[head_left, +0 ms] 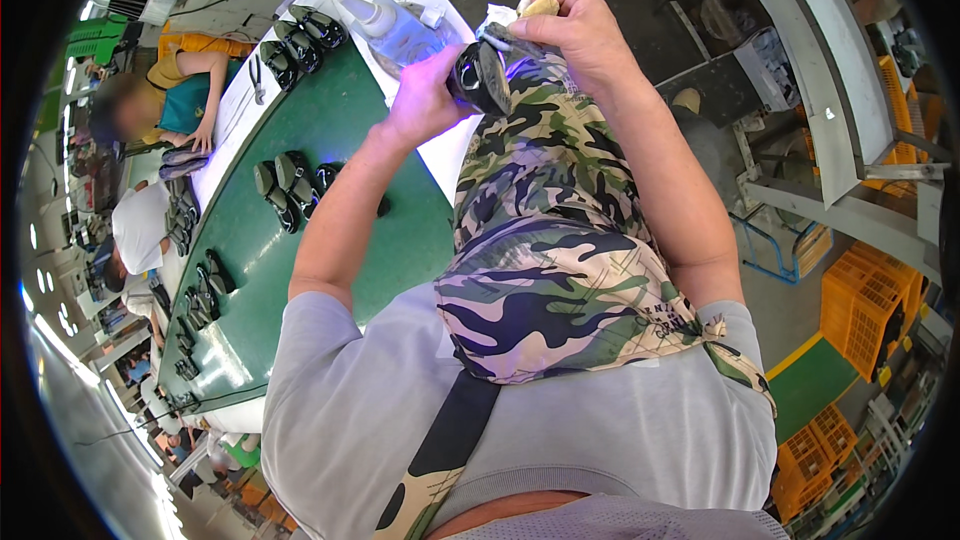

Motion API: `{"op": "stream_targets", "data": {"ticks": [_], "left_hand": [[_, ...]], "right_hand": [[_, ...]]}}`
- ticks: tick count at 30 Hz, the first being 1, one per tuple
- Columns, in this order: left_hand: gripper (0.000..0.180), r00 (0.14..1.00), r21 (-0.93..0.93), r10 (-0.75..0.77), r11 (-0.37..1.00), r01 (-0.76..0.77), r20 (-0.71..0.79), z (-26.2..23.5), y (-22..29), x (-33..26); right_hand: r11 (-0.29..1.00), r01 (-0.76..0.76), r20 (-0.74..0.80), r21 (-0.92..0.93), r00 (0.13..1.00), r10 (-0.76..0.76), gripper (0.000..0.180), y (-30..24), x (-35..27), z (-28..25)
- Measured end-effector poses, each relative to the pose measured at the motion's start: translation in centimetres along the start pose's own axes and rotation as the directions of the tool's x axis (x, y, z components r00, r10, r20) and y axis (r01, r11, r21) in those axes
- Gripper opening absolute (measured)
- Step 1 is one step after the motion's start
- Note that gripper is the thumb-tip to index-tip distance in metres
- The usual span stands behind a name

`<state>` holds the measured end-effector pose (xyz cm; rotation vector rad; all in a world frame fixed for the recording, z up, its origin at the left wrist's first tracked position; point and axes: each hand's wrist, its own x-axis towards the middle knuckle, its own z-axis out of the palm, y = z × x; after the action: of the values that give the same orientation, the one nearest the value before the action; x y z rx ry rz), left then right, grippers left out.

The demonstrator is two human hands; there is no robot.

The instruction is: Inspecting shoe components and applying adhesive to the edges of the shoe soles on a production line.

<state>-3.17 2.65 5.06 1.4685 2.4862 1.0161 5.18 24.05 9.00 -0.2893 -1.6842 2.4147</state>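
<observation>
My left hand (424, 100) is closed around a glossy black shoe (484, 82), held up over the near edge of the bench. Between the thumb and fingers of my right hand (586, 38) is a small yellowish pad (541, 6), perhaps sponge or cloth, close to the shoe's far end. Something white (498, 16) shows beside the pad; its kind I cannot make out. A squeeze bottle (372, 16) with a pointed nozzle and a clear bluish container (418, 38) stand just beyond my left hand.
A green conveyor belt (400, 230) runs along my left, carrying several black shoes (290, 185). More shoes (300, 40) sit on the white ledge (235, 100) by a co-worker (175, 90). Orange crates (868, 305) and a metal frame (830, 90) stand to my right.
</observation>
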Motion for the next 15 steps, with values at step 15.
{"op": "stream_targets", "data": {"ticks": [15], "left_hand": [[0.074, 0.817, -0.634, -0.08, 0.588, 0.502, 0.572, -0.3, -0.9, -0.2]], "right_hand": [[0.961, 0.269, 0.053, -0.061, 0.962, -0.266, 0.017, 0.9, 3.1, -3.3]]}}
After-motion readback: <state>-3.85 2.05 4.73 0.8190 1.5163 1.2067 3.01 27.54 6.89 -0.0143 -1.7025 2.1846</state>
